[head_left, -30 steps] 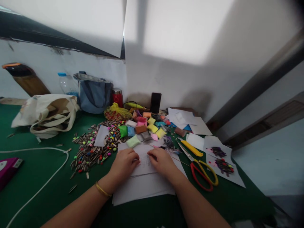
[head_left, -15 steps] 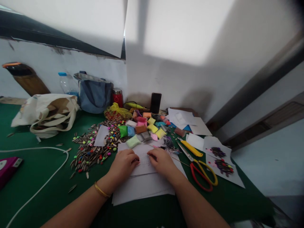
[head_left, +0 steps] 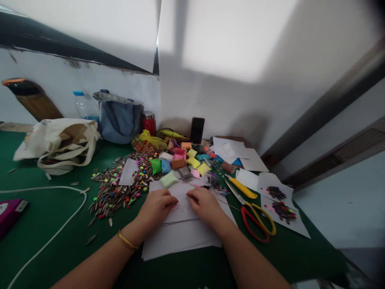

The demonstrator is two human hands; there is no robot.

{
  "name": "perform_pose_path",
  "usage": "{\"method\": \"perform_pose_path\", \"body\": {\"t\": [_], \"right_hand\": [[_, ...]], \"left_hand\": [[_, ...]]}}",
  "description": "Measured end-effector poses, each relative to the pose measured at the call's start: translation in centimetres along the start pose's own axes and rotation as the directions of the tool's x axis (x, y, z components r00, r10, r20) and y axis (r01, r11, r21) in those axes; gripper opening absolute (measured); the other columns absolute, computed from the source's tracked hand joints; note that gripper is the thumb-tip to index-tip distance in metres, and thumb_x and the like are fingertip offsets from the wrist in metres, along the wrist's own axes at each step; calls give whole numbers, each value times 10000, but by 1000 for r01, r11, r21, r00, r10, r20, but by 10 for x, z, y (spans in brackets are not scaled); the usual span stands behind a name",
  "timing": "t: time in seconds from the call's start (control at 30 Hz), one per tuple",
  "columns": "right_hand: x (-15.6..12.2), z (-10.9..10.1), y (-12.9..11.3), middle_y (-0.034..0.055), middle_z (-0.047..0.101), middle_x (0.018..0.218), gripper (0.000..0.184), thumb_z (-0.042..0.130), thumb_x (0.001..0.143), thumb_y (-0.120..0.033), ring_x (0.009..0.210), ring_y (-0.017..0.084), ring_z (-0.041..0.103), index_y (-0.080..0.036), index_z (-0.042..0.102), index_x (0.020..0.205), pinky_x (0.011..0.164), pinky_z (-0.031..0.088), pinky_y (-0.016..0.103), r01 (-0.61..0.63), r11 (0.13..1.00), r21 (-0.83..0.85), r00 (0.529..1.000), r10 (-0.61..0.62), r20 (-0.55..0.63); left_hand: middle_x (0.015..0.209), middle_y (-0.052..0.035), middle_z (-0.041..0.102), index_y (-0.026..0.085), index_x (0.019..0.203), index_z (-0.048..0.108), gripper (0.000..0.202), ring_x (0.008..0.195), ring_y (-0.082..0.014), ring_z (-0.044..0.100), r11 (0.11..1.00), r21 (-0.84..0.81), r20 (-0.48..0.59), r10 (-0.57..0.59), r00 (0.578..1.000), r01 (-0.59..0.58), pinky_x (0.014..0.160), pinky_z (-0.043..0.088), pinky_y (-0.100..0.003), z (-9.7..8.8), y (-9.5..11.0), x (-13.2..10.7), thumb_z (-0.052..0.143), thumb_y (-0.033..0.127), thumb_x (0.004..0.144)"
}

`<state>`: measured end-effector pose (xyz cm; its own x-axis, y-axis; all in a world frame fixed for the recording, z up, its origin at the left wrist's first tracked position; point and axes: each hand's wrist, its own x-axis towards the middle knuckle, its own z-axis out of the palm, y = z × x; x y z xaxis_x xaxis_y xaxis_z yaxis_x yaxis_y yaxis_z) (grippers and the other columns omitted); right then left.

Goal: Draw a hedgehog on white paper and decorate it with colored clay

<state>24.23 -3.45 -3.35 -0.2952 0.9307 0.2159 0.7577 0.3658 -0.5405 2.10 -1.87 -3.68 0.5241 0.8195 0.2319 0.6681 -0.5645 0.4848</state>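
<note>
Grip unclear: the left hand [head_left: 158, 205] and right hand [head_left: 206, 205] curl their fingers over papers [head_left: 184, 239] toward the bench's [head_left: 72, 247] near edge; I cannot tell whether either holds anything. Sliding those sheets carelessly could scatter the seeds [head_left: 113, 196] or nudge the scissors [head_left: 246, 203] toward the right edge.

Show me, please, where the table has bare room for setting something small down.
Bare table lies right of the scissors, in front of the decorated sheets. Another patch lies between the cable and left forearm, with stray seeds. Crowded: packets and the seed pile near the papers.
</note>
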Motion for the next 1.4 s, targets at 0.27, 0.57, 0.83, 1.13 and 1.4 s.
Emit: {"method": "perform_pose_path", "body": {"t": [0.27, 0.57, 0.83, 1.13, 1.4], "right_hand": [[-1, 0, -1, 59, 701, 1001, 195, 591, 863, -142, 967, 202, 613, -192, 714, 1006, 889, 454, 310, -10, 1000, 5, 1000, 10, -13], [0, -1, -1, 65, 702, 1003, 185, 592, 872, -156, 981, 202, 615, -187, 716, 1006, 906, 452, 312, -16, 1000, -4, 1000, 16, 11], [0, -4, -3, 56, 705, 993, 185, 591, 873, -144, 961, 194, 617, -195, 715, 1000, 882, 447, 298, -25, 1000, -8, 999, 25, 24], [1, -2, -1, 61, 705, 994, 186, 593, 867, -145, 971, 193, 615, -190, 716, 1000, 897, 443, 303, -24, 1000, -3, 999, 24, 26], [3, -14, 7, 67, 692, 1022, 255, 514, 885, -153, 990, 209, 592, -201, 685, 1068, 911, 451, 334, 57, 998, 12, 984, -54, -168]], "left_hand": [[843, -29, 686, 227, 825, 763, 136, 804, -171, 626, 999, 8, 10, -34, 999, 34, 741, 435, -267, 3, 0, 2, 653, 146, 828], [925, -27, 728, 229, 969, 756, 199, 873, -176, 657, 991, -114, 8, -73, 997, 74, 804, 478, -269, -1, -7, 0, 607, 160, 856], [988, -28, 724, 249, 1019, 761, 338, 912, -176, 657, 997, -78, 59, 23, 998, -19, 847, 486, -272, -11, -10, -7, 552, 62, 830], [960, -40, 713, 279, 975, 774, 252, 881, -188, 648, 995, -13, 62, 95, 994, -95, 810, 482, -292, -7, -10, -6, 567, 169, 882], [967, -49, 725, 213, 989, 688, 197, 902, -215, 662, 987, -52, -12, -154, 988, 153, 795, 488, -311, -12, 0, -7, 523, 205, 882]]}}
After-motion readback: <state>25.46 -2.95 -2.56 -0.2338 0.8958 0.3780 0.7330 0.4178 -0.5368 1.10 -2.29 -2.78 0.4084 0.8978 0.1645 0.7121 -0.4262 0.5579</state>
